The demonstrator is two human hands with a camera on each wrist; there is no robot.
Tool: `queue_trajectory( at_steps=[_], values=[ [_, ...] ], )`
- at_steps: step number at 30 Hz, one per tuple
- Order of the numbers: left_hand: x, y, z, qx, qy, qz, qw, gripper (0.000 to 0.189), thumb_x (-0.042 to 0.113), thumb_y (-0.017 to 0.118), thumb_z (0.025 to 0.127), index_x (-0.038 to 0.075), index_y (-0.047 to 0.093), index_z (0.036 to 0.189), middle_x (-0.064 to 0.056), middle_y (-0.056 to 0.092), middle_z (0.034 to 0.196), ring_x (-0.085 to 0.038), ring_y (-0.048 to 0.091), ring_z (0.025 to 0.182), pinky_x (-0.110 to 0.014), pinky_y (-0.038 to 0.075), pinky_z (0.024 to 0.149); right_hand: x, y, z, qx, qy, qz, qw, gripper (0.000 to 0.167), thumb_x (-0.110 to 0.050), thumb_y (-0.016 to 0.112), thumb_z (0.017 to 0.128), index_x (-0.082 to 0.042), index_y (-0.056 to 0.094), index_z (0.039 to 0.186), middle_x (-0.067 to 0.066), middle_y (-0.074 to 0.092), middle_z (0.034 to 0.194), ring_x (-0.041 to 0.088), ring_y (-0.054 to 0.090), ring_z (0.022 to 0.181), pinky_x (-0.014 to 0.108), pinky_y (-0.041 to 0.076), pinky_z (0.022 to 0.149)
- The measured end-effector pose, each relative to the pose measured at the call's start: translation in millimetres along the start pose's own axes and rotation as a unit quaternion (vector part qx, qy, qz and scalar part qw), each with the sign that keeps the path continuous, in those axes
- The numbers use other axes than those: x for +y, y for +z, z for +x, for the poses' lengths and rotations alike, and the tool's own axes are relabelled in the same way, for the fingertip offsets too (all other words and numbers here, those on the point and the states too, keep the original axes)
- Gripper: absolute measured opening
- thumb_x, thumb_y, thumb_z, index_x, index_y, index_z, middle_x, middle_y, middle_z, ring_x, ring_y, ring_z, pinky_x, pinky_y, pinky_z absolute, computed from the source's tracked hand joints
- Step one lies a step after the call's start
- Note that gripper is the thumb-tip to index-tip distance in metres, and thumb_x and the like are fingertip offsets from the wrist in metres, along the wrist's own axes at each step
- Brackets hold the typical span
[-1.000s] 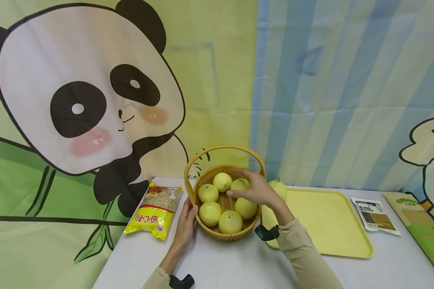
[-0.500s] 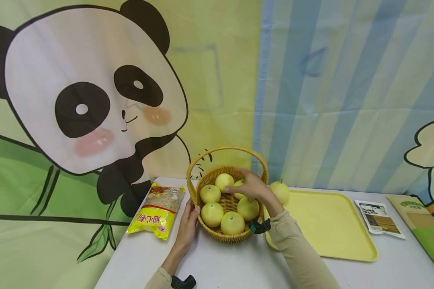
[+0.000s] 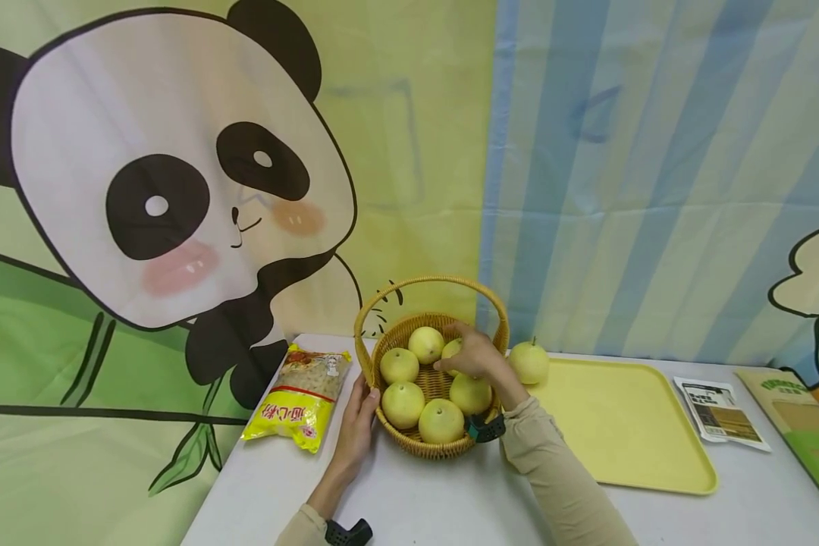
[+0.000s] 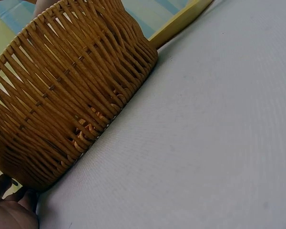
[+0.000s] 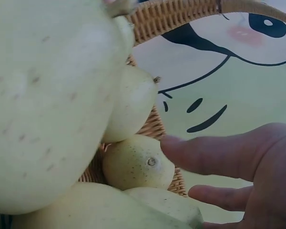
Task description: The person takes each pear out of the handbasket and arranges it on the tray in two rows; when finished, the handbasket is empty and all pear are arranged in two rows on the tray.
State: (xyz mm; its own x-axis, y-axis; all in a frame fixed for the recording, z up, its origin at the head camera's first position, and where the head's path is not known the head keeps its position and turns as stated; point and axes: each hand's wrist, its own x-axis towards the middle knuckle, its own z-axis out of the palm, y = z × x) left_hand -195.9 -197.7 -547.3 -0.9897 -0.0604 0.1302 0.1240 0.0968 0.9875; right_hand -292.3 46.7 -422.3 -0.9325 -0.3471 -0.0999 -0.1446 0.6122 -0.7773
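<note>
A wicker basket [image 3: 433, 449] with a tall arched handle stands on the table and holds several pale yellow-green pears [image 3: 441, 422]. My left hand [image 3: 356, 425] rests against the basket's left side, its fingertips touching the wicker low down in the left wrist view. Inside the basket, my right hand [image 3: 478, 356] lies over a pear [image 3: 453, 349] at the back right, partly hiding it. In the right wrist view, the thumb [image 5: 205, 153] is extended, its tip close to a pear [image 5: 138, 162]; whether they touch I cannot tell.
One more pear [image 3: 529, 362] sits right of the basket, by the back left corner of a yellow tray [image 3: 621, 425]. A bag of dry food [image 3: 299, 398] lies at the left. A small packet [image 3: 721, 413] and a green-and-tan package [image 3: 795, 425] lie at the right.
My right hand has moved slightly lower and closer over the back-right pear. The left hand stays at the basket's side. The whole head view has shifted slightly.
</note>
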Motion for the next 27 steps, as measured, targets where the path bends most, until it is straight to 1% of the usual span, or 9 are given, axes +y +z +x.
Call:
queue_trajectory(
  at_steps=[2, 5, 8, 11, 16, 22, 23, 25, 27],
  values=[
    [-0.2, 0.4, -0.2, 0.000, 0.002, 0.002, 1.0000, 0.067, 0.044, 0.040, 0.115, 0.017, 0.016, 0.172, -0.017, 0.023, 0.176, -0.036, 0.024, 0.162, -0.054, 0.025, 0.132, 0.7, 1.9, -0.5, 0.006, -0.003, -0.027, 0.9996, 0.080, -0.017, 0.084, 0.090, -0.006, 0.046, 0.159, 0.025, 0.048, 0.160, 0.045, 0.054, 0.137, 0.057, 0.054, 0.103],
    [0.6, 0.7, -0.5, 0.000, 0.002, 0.004, 1.0000, 0.067, 0.044, 0.039, 0.115, 0.017, 0.016, 0.172, -0.016, 0.022, 0.176, -0.036, 0.024, 0.162, -0.054, 0.024, 0.132, 1.1, 4.5, -0.7, 0.017, -0.010, -0.062, 0.9979, 0.080, -0.014, 0.085, 0.089, -0.004, 0.047, 0.158, 0.026, 0.047, 0.160, 0.049, 0.048, 0.144, 0.062, 0.049, 0.114],
    [2.5, 0.8, -0.8, 0.001, -0.002, 0.001, 1.0000, 0.067, 0.045, 0.040, 0.115, 0.019, 0.016, 0.172, -0.014, 0.022, 0.177, -0.034, 0.024, 0.163, -0.052, 0.025, 0.133, 1.6, 6.7, 1.0, 0.022, -0.015, -0.092, 0.9954, 0.081, -0.013, 0.086, 0.088, -0.001, 0.047, 0.158, 0.026, 0.048, 0.160, 0.049, 0.045, 0.146, 0.062, 0.045, 0.119],
    [3.7, 1.0, -1.2, -0.001, -0.001, 0.003, 1.0000, 0.067, 0.044, 0.039, 0.115, 0.017, 0.016, 0.172, -0.016, 0.022, 0.176, -0.035, 0.024, 0.162, -0.054, 0.025, 0.132, 1.4, 7.9, 3.5, 0.020, -0.012, -0.126, 0.9917, 0.081, -0.013, 0.086, 0.088, 0.001, 0.046, 0.157, 0.026, 0.050, 0.158, 0.050, 0.045, 0.146, 0.062, 0.046, 0.119],
    [3.3, 0.8, -0.5, 0.000, -0.002, 0.009, 1.0000, 0.067, 0.044, 0.039, 0.115, 0.017, 0.016, 0.172, -0.017, 0.023, 0.176, -0.036, 0.025, 0.162, -0.054, 0.025, 0.132, -0.6, 6.6, 6.5, 0.009, 0.000, -0.154, 0.9881, 0.079, -0.008, 0.083, 0.088, 0.002, 0.046, 0.157, 0.026, 0.050, 0.158, 0.050, 0.044, 0.147, 0.061, 0.045, 0.120],
    [2.6, 0.5, 0.1, -0.004, 0.002, 0.002, 1.0000, 0.066, 0.043, 0.039, 0.115, 0.017, 0.015, 0.172, -0.018, 0.020, 0.177, -0.037, 0.023, 0.163, -0.055, 0.023, 0.133, -3.1, 4.5, 10.3, -0.004, 0.003, -0.179, 0.9839, 0.073, -0.006, 0.082, 0.087, 0.000, 0.052, 0.153, 0.024, 0.054, 0.155, 0.048, 0.043, 0.147, 0.059, 0.032, 0.129],
    [2.9, 0.7, 0.1, -0.004, 0.001, 0.000, 1.0000, 0.066, 0.043, 0.039, 0.115, 0.017, 0.015, 0.172, -0.017, 0.021, 0.177, -0.036, 0.023, 0.163, -0.054, 0.023, 0.133, -3.5, 4.2, 10.7, -0.006, 0.005, -0.180, 0.9836, 0.072, -0.007, 0.082, 0.087, -0.001, 0.053, 0.152, 0.023, 0.054, 0.155, 0.048, 0.044, 0.147, 0.059, 0.033, 0.128],
    [3.0, 0.9, 0.3, -0.004, 0.000, -0.001, 1.0000, 0.066, 0.043, 0.039, 0.115, 0.018, 0.016, 0.172, -0.017, 0.021, 0.176, -0.036, 0.023, 0.163, -0.053, 0.024, 0.133, -3.8, 3.8, 10.8, -0.009, 0.008, -0.181, 0.9834, 0.069, -0.007, 0.081, 0.087, -0.003, 0.055, 0.151, 0.022, 0.054, 0.155, 0.047, 0.046, 0.145, 0.058, 0.040, 0.124],
    [3.0, 1.3, 0.5, -0.004, 0.001, -0.003, 1.0000, 0.066, 0.042, 0.039, 0.115, 0.018, 0.016, 0.172, -0.017, 0.021, 0.176, -0.036, 0.023, 0.163, -0.054, 0.024, 0.133, -4.3, 3.3, 10.7, -0.009, 0.010, -0.177, 0.9841, 0.067, -0.006, 0.082, 0.086, -0.004, 0.058, 0.149, 0.022, 0.055, 0.153, 0.045, 0.052, 0.139, 0.054, 0.052, 0.112]
  ],
)
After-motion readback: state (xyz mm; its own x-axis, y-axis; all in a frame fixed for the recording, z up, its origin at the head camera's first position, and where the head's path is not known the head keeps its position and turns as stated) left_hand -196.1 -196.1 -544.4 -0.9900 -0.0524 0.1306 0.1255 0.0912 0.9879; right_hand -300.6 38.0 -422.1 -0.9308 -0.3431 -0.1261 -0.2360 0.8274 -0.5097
